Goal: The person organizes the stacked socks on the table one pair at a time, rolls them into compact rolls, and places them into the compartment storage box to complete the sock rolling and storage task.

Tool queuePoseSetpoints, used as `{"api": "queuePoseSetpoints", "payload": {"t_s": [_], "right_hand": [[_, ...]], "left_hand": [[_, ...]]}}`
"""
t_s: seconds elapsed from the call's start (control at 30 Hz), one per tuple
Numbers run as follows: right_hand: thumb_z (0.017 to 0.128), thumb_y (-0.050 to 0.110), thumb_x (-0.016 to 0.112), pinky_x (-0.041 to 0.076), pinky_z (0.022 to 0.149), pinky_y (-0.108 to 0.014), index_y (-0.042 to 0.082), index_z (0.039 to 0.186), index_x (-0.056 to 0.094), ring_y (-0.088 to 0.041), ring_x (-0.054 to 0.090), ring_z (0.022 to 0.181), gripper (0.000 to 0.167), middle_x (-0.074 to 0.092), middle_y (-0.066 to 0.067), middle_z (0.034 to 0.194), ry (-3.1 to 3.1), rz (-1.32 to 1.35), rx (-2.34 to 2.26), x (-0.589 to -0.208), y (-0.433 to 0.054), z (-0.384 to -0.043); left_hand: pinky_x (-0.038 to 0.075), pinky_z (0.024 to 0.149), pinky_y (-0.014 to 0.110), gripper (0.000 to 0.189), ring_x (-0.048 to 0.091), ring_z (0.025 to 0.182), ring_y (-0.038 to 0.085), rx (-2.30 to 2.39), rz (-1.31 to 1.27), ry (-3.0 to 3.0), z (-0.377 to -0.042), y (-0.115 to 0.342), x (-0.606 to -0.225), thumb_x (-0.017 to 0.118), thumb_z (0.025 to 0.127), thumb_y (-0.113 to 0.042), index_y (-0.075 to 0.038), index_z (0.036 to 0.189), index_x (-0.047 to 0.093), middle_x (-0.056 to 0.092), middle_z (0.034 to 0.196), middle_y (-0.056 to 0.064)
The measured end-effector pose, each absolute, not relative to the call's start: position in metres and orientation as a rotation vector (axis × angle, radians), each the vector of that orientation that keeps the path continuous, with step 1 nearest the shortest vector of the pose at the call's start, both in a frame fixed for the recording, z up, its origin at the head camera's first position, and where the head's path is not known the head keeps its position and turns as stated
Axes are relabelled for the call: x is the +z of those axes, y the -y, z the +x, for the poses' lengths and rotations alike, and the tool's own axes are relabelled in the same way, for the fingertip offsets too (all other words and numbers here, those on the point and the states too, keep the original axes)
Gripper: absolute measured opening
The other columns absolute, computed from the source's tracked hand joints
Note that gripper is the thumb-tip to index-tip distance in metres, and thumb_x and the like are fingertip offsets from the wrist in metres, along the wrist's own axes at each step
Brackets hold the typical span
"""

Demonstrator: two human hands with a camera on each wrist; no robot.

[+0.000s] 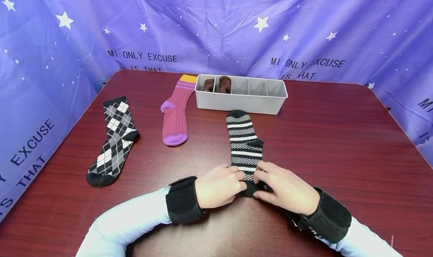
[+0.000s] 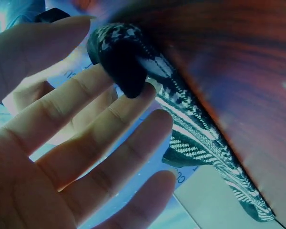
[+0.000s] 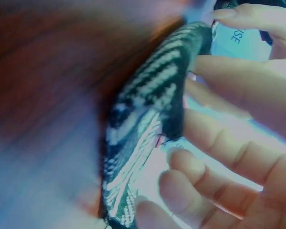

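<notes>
A black, white and grey striped sock (image 1: 245,136) lies lengthwise on the table, toe pointing away and heel to the right. Its black cuff (image 1: 249,188) is between my two hands, and the wrist views show this end raised or folded over. My left hand (image 1: 220,185) touches the left side of the cuff; in the left wrist view its fingers (image 2: 128,129) are fairly straight, with the thumb apart. At the right side of the cuff is my right hand (image 1: 287,185), its fingertips (image 3: 205,67) against the fabric and its thumb spread from the index finger.
A light grey divided box (image 1: 240,101) stands behind the striped sock; brown rolled items (image 1: 224,85) sit in its left compartments. A pink sock (image 1: 176,114) with purple heel and toe lies left of the box. Further left is an argyle sock (image 1: 115,136). A purple curtain (image 1: 216,31) hangs behind.
</notes>
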State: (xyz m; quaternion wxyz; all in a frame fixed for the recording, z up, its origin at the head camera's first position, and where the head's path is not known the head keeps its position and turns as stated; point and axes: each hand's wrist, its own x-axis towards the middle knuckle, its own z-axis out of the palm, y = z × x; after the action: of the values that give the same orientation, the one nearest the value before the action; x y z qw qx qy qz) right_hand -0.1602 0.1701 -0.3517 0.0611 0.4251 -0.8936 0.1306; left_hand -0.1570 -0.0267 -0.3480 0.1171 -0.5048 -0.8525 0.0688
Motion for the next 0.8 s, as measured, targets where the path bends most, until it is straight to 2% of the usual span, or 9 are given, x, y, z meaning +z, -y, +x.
{"api": "queuePoseSetpoints", "payload": {"t_s": [0.1, 0.17, 0.43, 0.63, 0.8], "right_hand": [[0.059, 0.029, 0.073, 0.036, 0.059, -0.016, 0.018, 0.076, 0.051, 0.001, 0.038, 0.067, 0.030, 0.042, 0.011, 0.077, 2.735, 1.297, 0.371, -0.3518, -0.1698, -0.1592], [0.058, 0.025, 0.073, 0.037, 0.060, -0.018, 0.018, 0.077, 0.051, 0.000, 0.039, 0.067, 0.030, 0.043, 0.011, 0.076, 2.747, 1.298, 0.352, -0.3522, -0.1698, -0.1595], [0.066, 0.015, 0.065, 0.038, 0.058, -0.018, 0.021, 0.069, 0.053, 0.000, 0.040, 0.065, 0.013, 0.043, 0.011, 0.074, 2.711, 1.323, 0.330, -0.3521, -0.1700, -0.1622], [0.066, 0.004, 0.061, 0.038, 0.055, -0.017, 0.020, 0.077, 0.049, 0.002, 0.041, 0.058, 0.023, 0.047, 0.017, 0.067, 2.722, 1.280, 0.404, -0.3490, -0.1705, -0.1646], [0.067, 0.001, 0.058, 0.037, 0.054, -0.015, 0.019, 0.080, 0.046, 0.003, 0.039, 0.055, 0.025, 0.046, 0.018, 0.066, 2.755, 1.252, 0.427, -0.3460, -0.1719, -0.1651]], "left_hand": [[0.040, 0.059, 0.024, 0.017, 0.054, 0.080, 0.009, 0.186, -1.470, 2.513, -0.1586, 0.0260, -0.3486, 0.063, 0.069, -0.026, -0.023, 0.085, 0.064, 0.056, 0.080, -0.009], [0.041, 0.059, 0.024, 0.016, 0.055, 0.080, 0.009, 0.179, -1.469, 2.513, -0.1598, 0.0256, -0.3491, 0.062, 0.070, -0.024, -0.023, 0.085, 0.064, 0.057, 0.080, -0.009], [0.045, 0.060, 0.024, 0.022, 0.055, 0.081, 0.010, 0.123, -1.489, 2.565, -0.1627, 0.0254, -0.3509, 0.064, 0.068, -0.025, -0.020, 0.089, 0.061, 0.056, 0.084, -0.007], [0.046, 0.058, 0.025, 0.013, 0.057, 0.073, 0.010, 0.032, -1.441, 2.572, -0.1648, 0.0251, -0.3501, 0.057, 0.074, -0.016, -0.017, 0.087, 0.059, 0.058, 0.080, -0.005], [0.045, 0.056, 0.025, 0.026, 0.058, 0.068, 0.011, -0.091, -1.437, 2.527, -0.1671, 0.0272, -0.3504, 0.059, 0.072, -0.011, -0.015, 0.094, 0.048, 0.061, 0.075, -0.007]]}}
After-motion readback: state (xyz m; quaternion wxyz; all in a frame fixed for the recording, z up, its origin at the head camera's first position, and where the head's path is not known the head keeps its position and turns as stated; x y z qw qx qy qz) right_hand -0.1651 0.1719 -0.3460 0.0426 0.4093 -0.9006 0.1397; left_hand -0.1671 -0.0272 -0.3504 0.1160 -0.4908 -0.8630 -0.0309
